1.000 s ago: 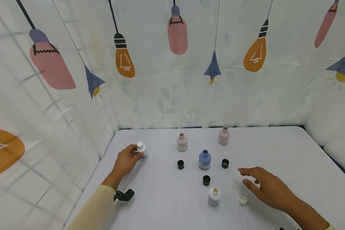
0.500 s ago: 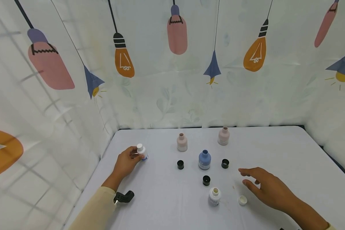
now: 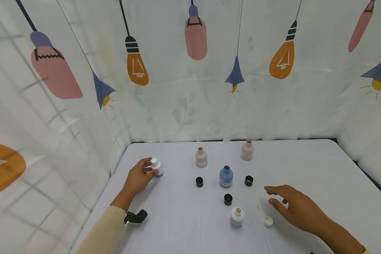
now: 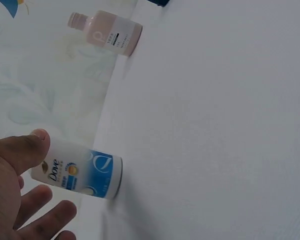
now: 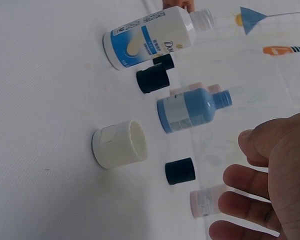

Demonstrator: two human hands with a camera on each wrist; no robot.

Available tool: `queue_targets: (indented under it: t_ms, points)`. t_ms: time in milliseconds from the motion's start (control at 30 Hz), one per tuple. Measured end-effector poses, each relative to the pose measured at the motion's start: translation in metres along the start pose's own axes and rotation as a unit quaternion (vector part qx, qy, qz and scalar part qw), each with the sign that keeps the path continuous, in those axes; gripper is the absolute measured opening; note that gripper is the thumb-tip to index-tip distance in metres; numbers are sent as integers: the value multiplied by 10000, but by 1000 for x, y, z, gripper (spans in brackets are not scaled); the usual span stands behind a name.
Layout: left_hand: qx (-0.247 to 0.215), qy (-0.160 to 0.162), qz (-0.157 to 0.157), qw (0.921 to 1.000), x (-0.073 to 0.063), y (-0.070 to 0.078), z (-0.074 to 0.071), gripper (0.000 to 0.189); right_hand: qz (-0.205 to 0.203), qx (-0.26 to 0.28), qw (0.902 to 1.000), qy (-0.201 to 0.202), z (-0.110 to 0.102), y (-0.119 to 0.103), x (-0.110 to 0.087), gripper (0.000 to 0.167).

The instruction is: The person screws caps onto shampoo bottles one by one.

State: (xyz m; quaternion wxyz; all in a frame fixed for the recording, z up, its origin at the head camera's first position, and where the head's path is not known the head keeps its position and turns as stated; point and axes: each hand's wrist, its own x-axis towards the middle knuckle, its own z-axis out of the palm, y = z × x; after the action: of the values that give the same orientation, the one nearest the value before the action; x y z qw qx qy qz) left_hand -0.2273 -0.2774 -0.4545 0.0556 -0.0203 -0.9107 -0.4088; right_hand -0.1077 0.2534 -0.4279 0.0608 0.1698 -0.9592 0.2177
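Observation:
A white Dove bottle with a white cap [image 3: 157, 168] stands upright at the table's left. My left hand [image 3: 139, 178] is around its left side, thumb against the bottle. In the left wrist view the fingers [image 4: 45, 220] are spread apart and stand off the bottle [image 4: 85, 172]. My right hand [image 3: 296, 206] hovers over the right side, fingers loosely bent, holding nothing. Nearest it lies a white cap [image 3: 268, 221]. An uncapped white Dove bottle [image 3: 237, 217] stands left of that cap, and an uncapped blue bottle [image 3: 226, 176] stands farther back.
Two uncapped pink bottles, one at back centre [image 3: 201, 157] and one farther right [image 3: 247, 150], stand near the far edge. Black caps lie at left [image 3: 199, 181], right [image 3: 248, 180] and in front [image 3: 228, 199] of the blue bottle. A printed curtain [image 3: 184, 95] hangs behind the white table [image 3: 177, 225].
My left fingers have spread and lifted slightly away from the capped white bottle, which stays in place. The right hand has barely moved.

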Motion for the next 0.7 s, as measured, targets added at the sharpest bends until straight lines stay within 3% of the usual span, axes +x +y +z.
queue_targets:
  t_ms: [433, 700]
  points:
    - [344, 562, 509, 9965, -14, 39, -16, 70, -48, 17, 10000, 42, 2, 2, 0, 41]
    - [426, 772, 976, 9913, -25, 69, -14, 65, 55, 8, 9999, -88, 2, 0, -1, 41]
